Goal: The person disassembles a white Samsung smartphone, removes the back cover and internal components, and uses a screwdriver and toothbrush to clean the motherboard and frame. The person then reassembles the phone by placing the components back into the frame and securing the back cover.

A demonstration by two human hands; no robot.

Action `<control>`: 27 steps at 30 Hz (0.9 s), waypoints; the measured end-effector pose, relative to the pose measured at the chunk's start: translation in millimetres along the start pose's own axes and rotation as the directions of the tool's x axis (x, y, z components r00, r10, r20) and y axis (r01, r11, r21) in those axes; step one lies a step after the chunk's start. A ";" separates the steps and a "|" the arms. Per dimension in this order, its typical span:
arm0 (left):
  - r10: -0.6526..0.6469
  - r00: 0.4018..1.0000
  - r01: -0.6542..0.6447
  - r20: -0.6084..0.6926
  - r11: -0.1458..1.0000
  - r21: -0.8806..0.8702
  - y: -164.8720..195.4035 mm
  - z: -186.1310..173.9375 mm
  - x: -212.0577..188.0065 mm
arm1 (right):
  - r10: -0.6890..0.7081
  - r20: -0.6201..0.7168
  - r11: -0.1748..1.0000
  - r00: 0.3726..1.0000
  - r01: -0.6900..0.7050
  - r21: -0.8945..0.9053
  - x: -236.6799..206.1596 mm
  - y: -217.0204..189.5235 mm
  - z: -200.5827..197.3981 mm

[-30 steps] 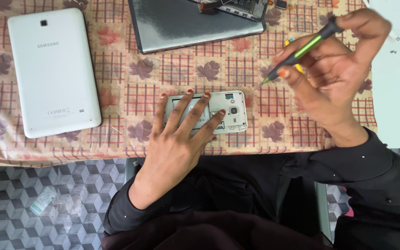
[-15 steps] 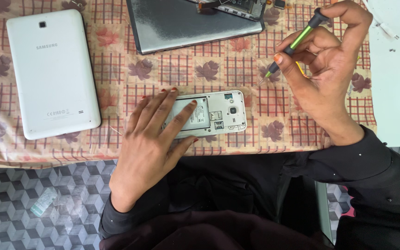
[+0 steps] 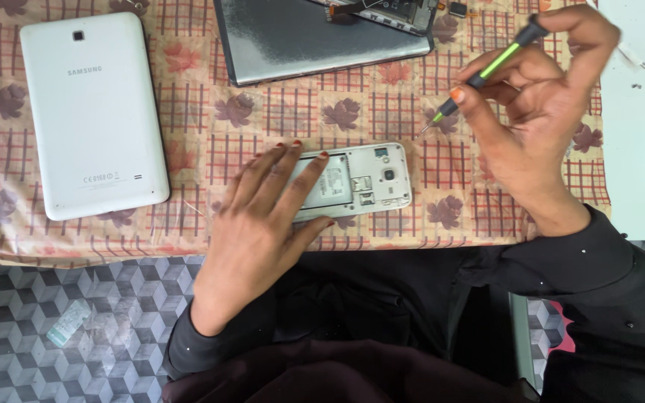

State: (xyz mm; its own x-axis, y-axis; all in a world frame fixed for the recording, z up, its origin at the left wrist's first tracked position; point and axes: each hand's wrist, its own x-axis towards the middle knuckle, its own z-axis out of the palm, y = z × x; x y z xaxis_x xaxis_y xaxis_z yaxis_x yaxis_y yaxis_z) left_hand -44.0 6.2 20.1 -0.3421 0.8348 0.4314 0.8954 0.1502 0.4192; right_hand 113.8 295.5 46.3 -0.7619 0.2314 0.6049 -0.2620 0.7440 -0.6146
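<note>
A white phone lies face down near the table's front edge, its back cover off and its insides showing. My left hand rests flat on the phone's left half, fingers spread. My right hand is raised above and to the right of the phone. It grips a small screwdriver with a black and green handle. The tip points down-left and hangs above the cloth, just off the phone's top right corner.
A white tablet lies face down at the left. A grey, partly opened device with exposed parts sits at the top middle. The table carries a patterned floral cloth. A white surface is at the right. Patterned floor tiles show below.
My left hand has slid left along the phone, uncovering its right half. My right hand has shifted slightly with the screwdriver, staying raised.
</note>
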 end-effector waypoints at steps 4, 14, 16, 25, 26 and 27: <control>0.022 0.999 -0.025 -0.039 0.997 -0.070 11.0 17.9 4.8 | -0.104 -0.025 0.993 0.994 0.105 0.046 5.2 -9.6 -3.0; 0.028 1.000 -0.030 -0.009 0.986 -0.162 20.8 25.8 2.2 | -0.214 0.100 0.965 0.972 0.194 0.177 -5.2 -25.7 25.6; 0.030 1.000 -0.031 -0.007 0.988 -0.152 20.6 27.0 2.6 | -0.209 0.099 0.967 0.973 0.190 0.169 -7.4 -24.8 26.0; 0.039 0.999 -0.040 -0.009 0.992 -0.118 20.4 28.7 2.7 | -0.202 0.107 0.957 0.974 0.173 0.233 -13.6 -19.0 29.7; 0.039 0.999 -0.039 -0.008 0.992 -0.120 20.2 28.6 2.7 | -0.206 0.104 0.955 0.973 0.176 0.237 -13.6 -18.7 29.9; 0.038 0.999 -0.039 -0.006 0.992 -0.123 20.0 28.3 2.4 | -0.206 0.106 0.955 0.973 0.176 0.237 -13.7 -18.6 30.5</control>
State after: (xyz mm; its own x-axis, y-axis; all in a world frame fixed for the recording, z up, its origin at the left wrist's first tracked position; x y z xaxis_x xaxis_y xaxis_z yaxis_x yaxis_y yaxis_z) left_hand -18.8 26.2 6.9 -0.3095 0.8365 0.4522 0.8661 0.0517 0.4971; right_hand 111.1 259.4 34.0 -0.7501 0.0055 0.6613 -0.5252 0.6027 -0.6007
